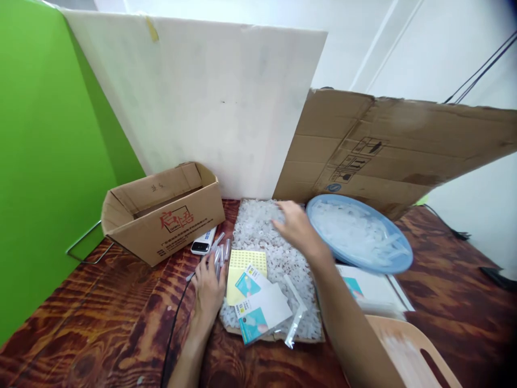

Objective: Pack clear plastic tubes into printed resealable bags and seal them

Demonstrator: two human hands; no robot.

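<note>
So one head-worn cam's sitting above the near edge, looking forward and down pretty close over the red-brown wood-grain table (109, 312), also catching the tall flat white panel (226, 118) behind.

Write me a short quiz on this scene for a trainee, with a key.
1. Which hand is at the clear tubes?
2. True or false: the blue tray is to the left of the open carton.
3. The yellow dotted sheet lies on (a) the bare tabletop, (b) the small whitish pieces, (c) the contents of the blue tray.

Key: 1. The left hand. 2. False; it is to the right. 3. b.
</note>
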